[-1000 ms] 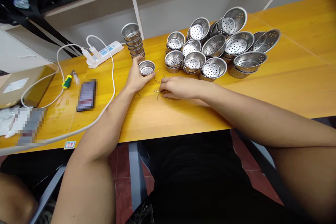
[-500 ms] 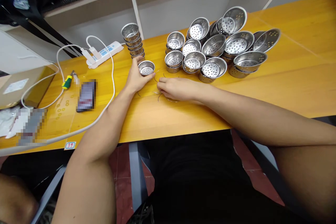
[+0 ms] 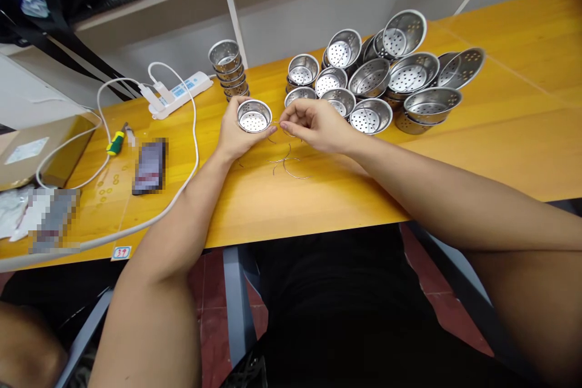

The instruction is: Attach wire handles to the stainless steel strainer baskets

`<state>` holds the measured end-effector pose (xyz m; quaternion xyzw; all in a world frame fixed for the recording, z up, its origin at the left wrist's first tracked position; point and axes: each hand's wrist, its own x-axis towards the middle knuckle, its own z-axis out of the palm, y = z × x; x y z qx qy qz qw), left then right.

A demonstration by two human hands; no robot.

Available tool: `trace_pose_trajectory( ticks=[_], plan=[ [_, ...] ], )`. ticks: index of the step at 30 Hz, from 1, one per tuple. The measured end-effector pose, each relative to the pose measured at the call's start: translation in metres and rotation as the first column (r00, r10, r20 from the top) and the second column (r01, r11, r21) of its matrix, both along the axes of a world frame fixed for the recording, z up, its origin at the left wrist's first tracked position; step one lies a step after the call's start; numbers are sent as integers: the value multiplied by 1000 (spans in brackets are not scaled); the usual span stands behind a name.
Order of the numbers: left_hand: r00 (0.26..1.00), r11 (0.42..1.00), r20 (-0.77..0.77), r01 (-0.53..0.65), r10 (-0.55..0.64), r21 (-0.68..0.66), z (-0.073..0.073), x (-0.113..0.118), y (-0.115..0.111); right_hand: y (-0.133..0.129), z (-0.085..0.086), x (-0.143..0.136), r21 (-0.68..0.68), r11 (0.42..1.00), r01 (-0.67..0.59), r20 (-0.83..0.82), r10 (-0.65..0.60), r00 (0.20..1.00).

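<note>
Near the middle of the table, my left hand [image 3: 239, 133] is wrapped round a small perforated metal cup [image 3: 254, 117], its open rim facing up. Just right of the cup, my right hand [image 3: 313, 124] pinches a thin curved wire [image 3: 276, 123] between thumb and fingertips. More thin curved wires [image 3: 291, 167] lie on the wood below my hands. Behind my left hand stands a tall stack of similar cups [image 3: 226, 66]. Several more cups [image 3: 370, 79], some nested and tilted, crowd the table behind my right hand.
A white power strip [image 3: 182, 94] with a looping cable lies to the left on the yellow table [image 3: 295, 212]. Near it are a green screwdriver [image 3: 116, 143], a blurred phone [image 3: 150, 165], small rings and a cardboard box [image 3: 43, 148]. Part of another person shows at lower left.
My right hand has risen from the wires on the table to beside the cup, now pinching one. The cup in my left hand is slightly raised and tilted toward me.
</note>
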<state>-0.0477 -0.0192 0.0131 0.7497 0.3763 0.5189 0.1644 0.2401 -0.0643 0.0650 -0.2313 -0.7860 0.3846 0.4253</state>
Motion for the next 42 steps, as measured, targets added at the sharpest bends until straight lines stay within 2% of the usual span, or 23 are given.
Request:
trace_pose_trajectory(
  ticks=[4, 9, 15, 23, 31, 37, 42],
  plan=[
    [999, 997, 17, 47, -48, 58, -3, 3, 0, 2, 1, 1, -4, 999, 43, -70, -43, 997],
    [998, 995, 15, 67, -68, 70, -18, 4, 7, 4, 0, 1, 55, 985, 161, -124, -153, 980],
    [986, 986, -19, 166, -166, 9, -27, 12, 6, 8, -6, -1, 78, 965, 249, -137, -237, 962],
    [980, 980, -26, 198, -198, -18, -15, 30, -15, 8, -8, -7, 68, 965, 255, -80, -250, 965],
    [959, 958, -37, 280, -283, -60, -12, 33, -21, 10, -11, -10, 52, 950, 307, -71, -303, 950],
    [979, 978, -42, 195, -198, -69, -3, 40, -35, 6, -10, -13, 42, 952, 302, -86, -298, 951],
    [986, 982, -21, 161, -164, -103, 9, 47, -46, -3, 0, -16, 21, 965, 262, -115, -257, 959]
  ],
)
